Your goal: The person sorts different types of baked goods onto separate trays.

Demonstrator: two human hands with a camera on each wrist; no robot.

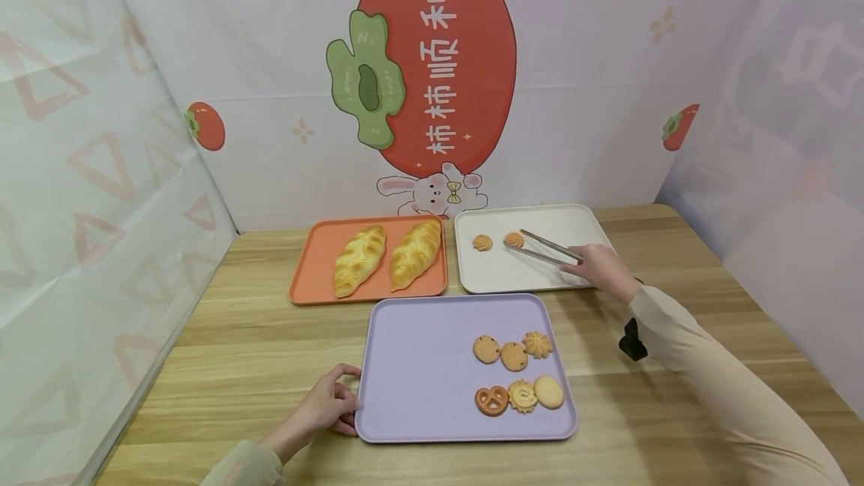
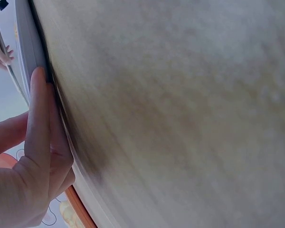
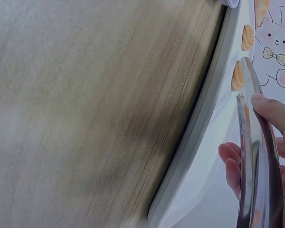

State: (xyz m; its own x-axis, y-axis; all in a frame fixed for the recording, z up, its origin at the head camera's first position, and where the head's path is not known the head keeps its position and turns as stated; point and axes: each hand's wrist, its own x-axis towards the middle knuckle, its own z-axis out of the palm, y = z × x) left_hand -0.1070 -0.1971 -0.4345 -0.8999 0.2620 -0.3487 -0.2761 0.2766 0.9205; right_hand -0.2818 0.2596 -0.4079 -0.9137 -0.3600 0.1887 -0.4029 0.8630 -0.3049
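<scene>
My right hand (image 1: 601, 268) grips metal tongs (image 1: 550, 254) over the white tray (image 1: 567, 227). The tong tips lie apart around a swirl cookie (image 1: 514, 240), and a second swirl cookie (image 1: 482, 243) sits to its left. Seen from the right wrist, the thumb presses one arm of the tongs (image 3: 259, 137). At the left edge of the lavender tray (image 1: 418, 366), my left hand (image 1: 327, 402) rests with its fingertips against the rim. The left wrist view shows its fingers (image 2: 38, 114) fairly straight along the tray's side (image 2: 31, 47).
Two braided breads, one left (image 1: 360, 261) and one right (image 1: 415, 255), lie on an orange tray (image 1: 304, 276) at the back left. On the lavender tray's right half are several cookies, including a pretzel (image 1: 491, 400) and a round cookie (image 1: 548, 392). A printed cloth (image 1: 574, 133) hangs behind the wooden table (image 1: 250, 336).
</scene>
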